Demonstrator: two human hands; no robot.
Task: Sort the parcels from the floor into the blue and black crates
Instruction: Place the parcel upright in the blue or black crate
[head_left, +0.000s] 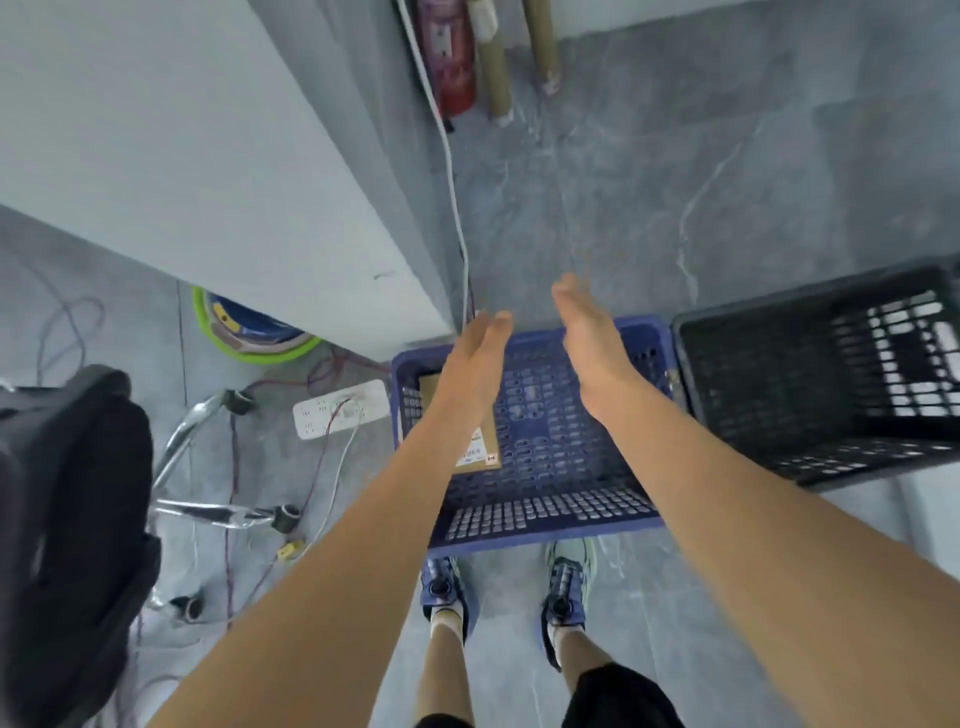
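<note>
A blue crate (540, 512) stands on the floor right in front of my feet. A flat brown cardboard parcel (480, 449) with a white label lies in its left half, partly hidden by my left forearm. A black crate (769, 384) stands to the right of the blue one, touching it, and no parcel shows inside. My left hand (475, 358) and my right hand (592, 338) are both stretched out over the blue crate, fingers straight, palms facing each other, holding nothing.
A white table (182, 156) fills the upper left, its corner near the blue crate. A power strip (340, 410), cables and a black office chair (67, 519) lie at the left. A fire extinguisher (449, 57) and cardboard tubes (496, 67) stand at the far wall.
</note>
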